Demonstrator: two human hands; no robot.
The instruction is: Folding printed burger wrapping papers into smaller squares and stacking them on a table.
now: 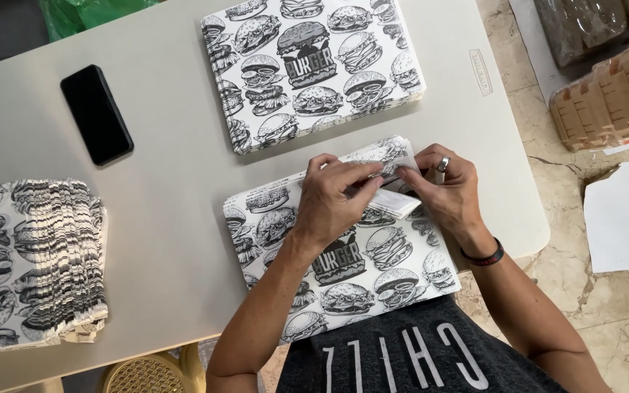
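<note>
Grey table (169, 218), black phone (96, 114), stacks of burger-print paper sheets (314, 69), left hand (333, 200) and right hand (449, 189) both pinching the folded top edge of the nearest sheet (373, 255).

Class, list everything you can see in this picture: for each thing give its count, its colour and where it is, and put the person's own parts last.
table: one, pale grey, fills most of the view
printed paper stack under the hands: one, black and white, near edge
flat printed paper stack: one, black and white, far side
fanned stack of folded papers: one, black and white, left edge
phone: one, black, lying flat on the left
wicker stool: one, yellow, under the table
wrapped bundles: count unclear, brown, floor at right
white sheet: one, on the floor
left hand: folding the top sheet's edge
right hand: ring and dark wristband, pinching the same fold
</note>
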